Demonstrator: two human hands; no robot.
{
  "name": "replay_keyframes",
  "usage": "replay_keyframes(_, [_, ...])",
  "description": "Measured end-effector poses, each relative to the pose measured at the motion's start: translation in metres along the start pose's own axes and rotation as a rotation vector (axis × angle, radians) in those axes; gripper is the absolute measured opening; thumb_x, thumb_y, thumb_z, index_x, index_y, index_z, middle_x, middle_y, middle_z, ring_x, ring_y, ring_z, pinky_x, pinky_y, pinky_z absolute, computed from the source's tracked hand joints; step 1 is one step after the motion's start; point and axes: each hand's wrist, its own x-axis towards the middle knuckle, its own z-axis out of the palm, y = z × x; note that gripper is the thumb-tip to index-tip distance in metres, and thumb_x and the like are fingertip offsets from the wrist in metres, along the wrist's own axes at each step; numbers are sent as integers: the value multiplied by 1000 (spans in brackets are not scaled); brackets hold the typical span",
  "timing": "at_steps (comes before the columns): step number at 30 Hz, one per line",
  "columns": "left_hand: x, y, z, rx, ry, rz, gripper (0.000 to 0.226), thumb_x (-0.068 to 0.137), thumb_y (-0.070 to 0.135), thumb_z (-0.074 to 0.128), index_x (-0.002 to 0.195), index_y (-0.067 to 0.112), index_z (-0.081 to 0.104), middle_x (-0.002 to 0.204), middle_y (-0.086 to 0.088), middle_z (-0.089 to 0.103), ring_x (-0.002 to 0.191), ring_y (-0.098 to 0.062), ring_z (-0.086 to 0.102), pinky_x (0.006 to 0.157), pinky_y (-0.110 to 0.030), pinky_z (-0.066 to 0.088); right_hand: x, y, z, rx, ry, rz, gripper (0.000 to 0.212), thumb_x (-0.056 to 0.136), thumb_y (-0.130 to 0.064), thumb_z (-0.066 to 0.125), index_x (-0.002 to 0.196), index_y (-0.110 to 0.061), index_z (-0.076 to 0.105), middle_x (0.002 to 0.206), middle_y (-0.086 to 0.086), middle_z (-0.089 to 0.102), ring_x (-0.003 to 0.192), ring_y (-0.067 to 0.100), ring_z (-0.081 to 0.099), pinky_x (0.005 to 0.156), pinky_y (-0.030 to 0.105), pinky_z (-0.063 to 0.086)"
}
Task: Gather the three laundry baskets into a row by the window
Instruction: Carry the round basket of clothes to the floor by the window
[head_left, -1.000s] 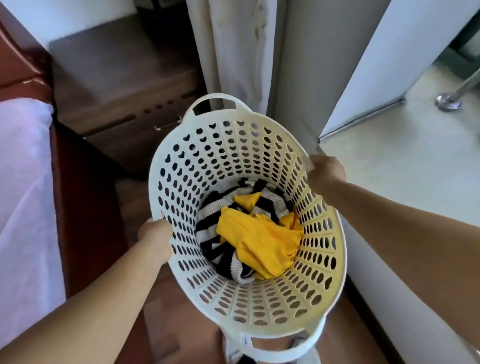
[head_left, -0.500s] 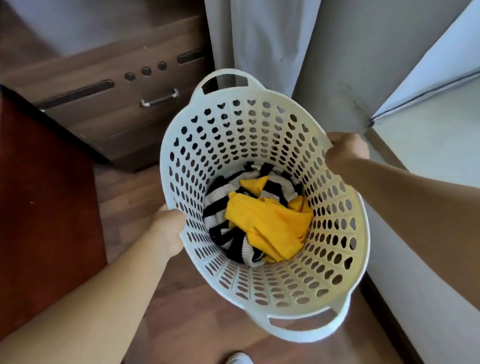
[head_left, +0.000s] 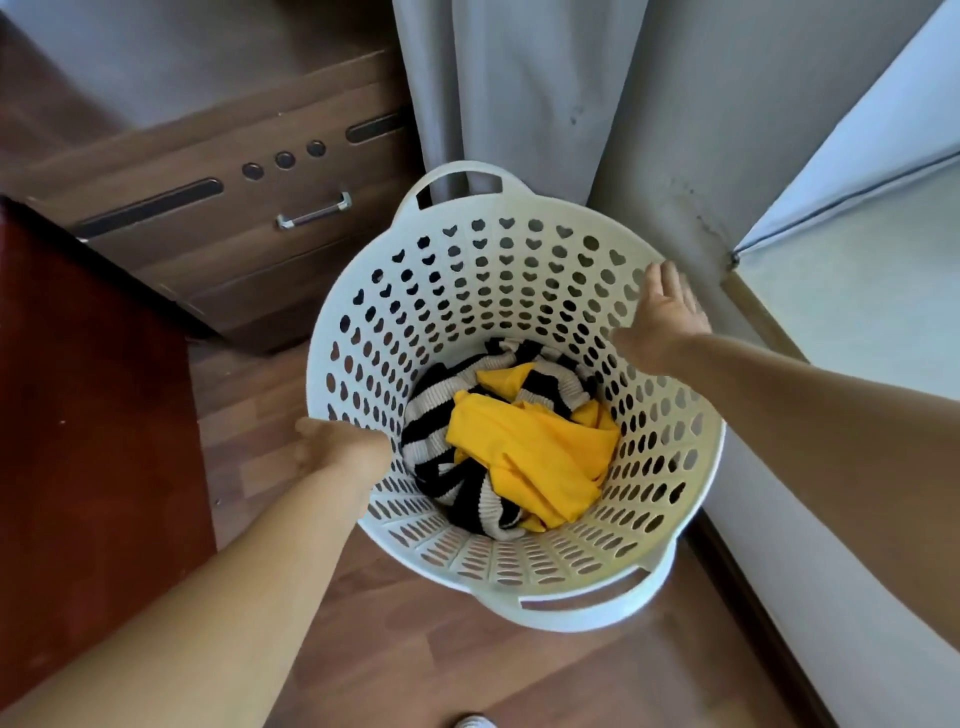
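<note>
One white plastic laundry basket (head_left: 467, 291) with perforated walls stands on the wooden floor, close to the curtain and the wall corner. Inside it lie a yellow garment (head_left: 524, 452) and a black-and-white striped one (head_left: 441, 410). My left hand (head_left: 337, 447) hovers at the basket's left rim with its fingers spread, holding nothing. Over the right rim, my right hand (head_left: 662, 317) is flat and open, just off the plastic. No other basket is in view.
A brown drawer cabinet (head_left: 249, 208) with a metal handle stands at the back left. A dark red-brown furniture panel (head_left: 88, 415) fills the left side. A grey curtain (head_left: 519, 88) hangs behind the basket, and a white sill or ledge (head_left: 857, 322) runs along the right.
Both hands gripped the basket's rim before; now they have let go and opened. The basket has come down onto the floor near the curtain.
</note>
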Motion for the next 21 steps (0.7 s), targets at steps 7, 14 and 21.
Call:
replay_keyframes(7, [-79, 48, -27, 90, -65, 139, 71, 88, 27, 58, 149, 23, 23, 148, -14, 26, 133, -35, 35, 107, -46, 39, -67, -42, -30, 362, 38, -152, 63, 89, -15, 50, 147, -17, 25, 140, 5, 49, 107, 24, 60, 88, 36, 53])
replay_keyframes(14, [-210, 105, -92, -261, -197, 495, 36, 92, 26, 53, 126, 16, 59, 120, -8, 66, 109, -28, 62, 90, -33, 49, -157, -58, -132, 784, 186, -202, 56, 88, -34, 60, 137, -19, 37, 96, -9, 61, 79, 5, 56, 70, 21, 44])
replay_keyframes(21, [-361, 114, -167, -360, -364, 784, 17, 93, 29, 53, 106, 24, 64, 92, 4, 70, 92, -13, 65, 89, -33, 54, -277, -29, -245, 985, 348, -225, 48, 87, -39, 58, 131, -23, 46, 86, -18, 58, 82, 3, 59, 85, 32, 50])
